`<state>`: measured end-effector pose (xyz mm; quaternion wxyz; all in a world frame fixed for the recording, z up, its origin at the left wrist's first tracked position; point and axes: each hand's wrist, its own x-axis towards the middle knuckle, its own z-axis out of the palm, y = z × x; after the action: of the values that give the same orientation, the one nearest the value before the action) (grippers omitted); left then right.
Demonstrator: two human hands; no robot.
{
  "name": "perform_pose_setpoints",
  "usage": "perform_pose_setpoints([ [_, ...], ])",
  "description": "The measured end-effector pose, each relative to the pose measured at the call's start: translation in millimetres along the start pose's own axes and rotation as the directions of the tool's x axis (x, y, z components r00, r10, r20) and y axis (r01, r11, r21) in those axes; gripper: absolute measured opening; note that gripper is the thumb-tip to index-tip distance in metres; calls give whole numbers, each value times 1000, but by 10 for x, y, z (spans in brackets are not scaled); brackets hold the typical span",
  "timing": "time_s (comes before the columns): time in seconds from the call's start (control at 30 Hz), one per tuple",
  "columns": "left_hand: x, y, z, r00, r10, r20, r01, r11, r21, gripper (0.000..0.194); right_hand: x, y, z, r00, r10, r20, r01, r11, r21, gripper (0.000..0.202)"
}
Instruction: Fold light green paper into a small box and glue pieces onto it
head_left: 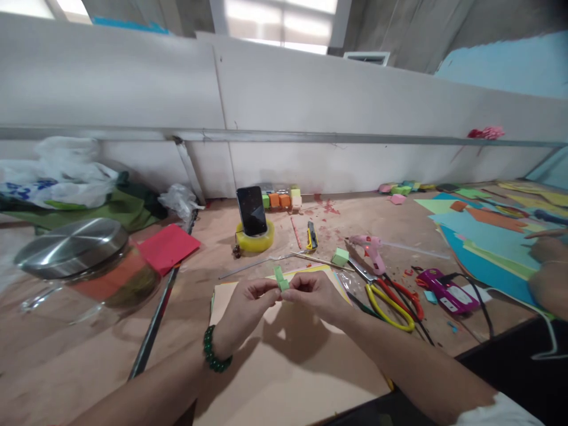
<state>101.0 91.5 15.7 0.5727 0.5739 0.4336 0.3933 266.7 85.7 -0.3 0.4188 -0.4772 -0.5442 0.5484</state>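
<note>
A small folded piece of green paper [281, 278] is pinched between my two hands, above a stack of tan paper sheets [284, 378]. My left hand [248, 310], with a green bead bracelet on its wrist, holds the piece from the left. From the right, the fingertips of my right hand [317, 299] close on the same piece. A green paper cube [340, 257] rests just beyond my right hand, beside the scissors [390, 305]. The fingertips partly hide the lower end of the folded piece.
A phone [252, 210] leans on a yellow tape roll [255, 237]. Nearby lie a cutter [312, 235], a pink glue gun [370, 251] and a magenta device [448, 291]. A lidded jar [93, 260] and red paper [169, 248] are left. Another person's hand [550, 272] is right.
</note>
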Motion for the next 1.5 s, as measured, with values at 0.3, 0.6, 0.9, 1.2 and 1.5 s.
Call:
perform_pose_setpoints([
  [0.3,-4,-9,-11,997,77,10,-78,987,139,32,-24,-11,33,1000,19,-18,-19,999,-50,47],
  [0.6,21,23,-48,980,181,-78,-164,968,189,36,-36,-54,14,1000,-16,0,16,1000,25,45],
  [0.9,-7,27,-27,980,191,-48,-178,964,197,37,-50,-89,4,992,78,100,-79,997,4,44],
  [1.2,8,42,-21,992,124,-31,-118,979,168,40,-71,-17,49,999,11,40,-12,1000,17,36],
  [1.5,-3,26,-48,992,126,-15,-123,982,145,36,-46,53,56,996,-23,85,22,1000,18,37],
])
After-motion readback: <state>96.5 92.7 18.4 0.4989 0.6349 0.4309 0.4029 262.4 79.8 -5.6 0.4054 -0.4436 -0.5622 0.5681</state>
